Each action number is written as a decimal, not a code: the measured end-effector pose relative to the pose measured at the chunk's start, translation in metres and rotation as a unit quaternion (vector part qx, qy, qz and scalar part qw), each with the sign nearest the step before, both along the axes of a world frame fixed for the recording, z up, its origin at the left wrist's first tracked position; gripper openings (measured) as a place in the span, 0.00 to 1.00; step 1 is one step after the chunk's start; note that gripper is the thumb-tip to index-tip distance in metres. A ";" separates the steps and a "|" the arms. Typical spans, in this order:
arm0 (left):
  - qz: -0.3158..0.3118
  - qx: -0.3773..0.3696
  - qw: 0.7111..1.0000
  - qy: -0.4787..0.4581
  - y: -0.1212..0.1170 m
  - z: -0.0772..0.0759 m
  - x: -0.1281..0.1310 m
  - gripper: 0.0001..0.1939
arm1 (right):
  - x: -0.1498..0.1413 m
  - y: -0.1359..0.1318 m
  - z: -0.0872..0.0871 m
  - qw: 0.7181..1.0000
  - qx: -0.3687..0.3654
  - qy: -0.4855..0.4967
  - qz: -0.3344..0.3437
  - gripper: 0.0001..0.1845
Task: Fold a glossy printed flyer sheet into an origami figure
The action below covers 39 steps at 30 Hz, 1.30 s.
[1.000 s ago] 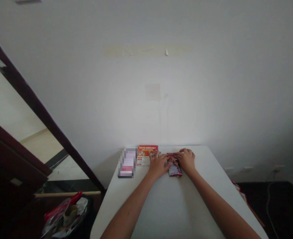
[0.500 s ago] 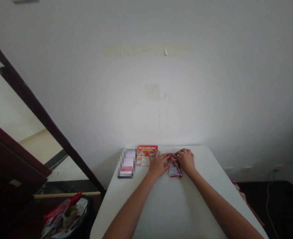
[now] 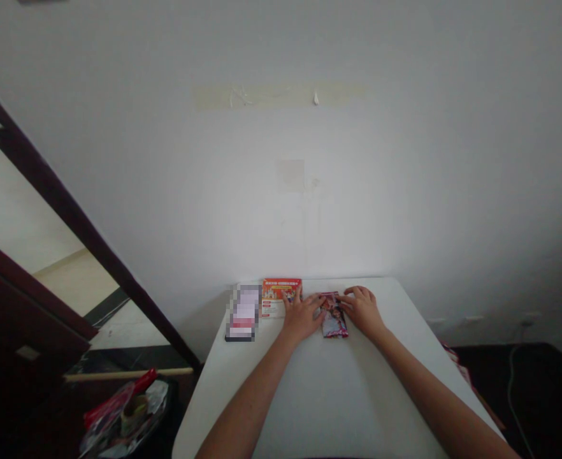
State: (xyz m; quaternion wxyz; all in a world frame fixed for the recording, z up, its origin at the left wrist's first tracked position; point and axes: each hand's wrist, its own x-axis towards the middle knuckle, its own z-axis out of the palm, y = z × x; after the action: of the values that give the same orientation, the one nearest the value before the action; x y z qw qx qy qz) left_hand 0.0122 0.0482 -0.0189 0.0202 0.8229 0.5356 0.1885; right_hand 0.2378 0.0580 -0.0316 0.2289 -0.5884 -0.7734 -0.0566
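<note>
Flanking the far end of a lengthwise packet [image 3: 334, 322] with left hand [image 3: 302, 317] and right hand [image 3: 365, 312], whether gripping or resting unclear.

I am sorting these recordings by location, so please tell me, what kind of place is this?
Probably a room in a home, though a small office is possible: a white table against a plain wall, a full trash bin, and a dark door frame.
</note>
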 end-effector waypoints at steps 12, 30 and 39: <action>0.002 0.002 1.000 -0.009 -0.001 0.001 0.002 0.23 | 0.009 -0.020 -0.001 0.998 0.006 -0.005 0.054 0.17; -0.007 -0.014 1.000 -0.010 -0.003 0.005 0.001 0.23 | 0.020 -0.044 -0.008 0.996 -0.006 -0.001 0.092 0.16; -0.008 -0.011 1.000 -0.013 -0.005 0.004 0.000 0.23 | 0.023 -0.048 -0.005 0.994 -0.034 0.016 0.107 0.15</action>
State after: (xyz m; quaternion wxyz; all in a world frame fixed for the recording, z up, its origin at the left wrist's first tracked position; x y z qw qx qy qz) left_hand 0.0122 0.0432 -0.0145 0.0373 0.8243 0.5309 0.1931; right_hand 0.2611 0.0100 -0.0365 0.2265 -0.5107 -0.8294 0.0038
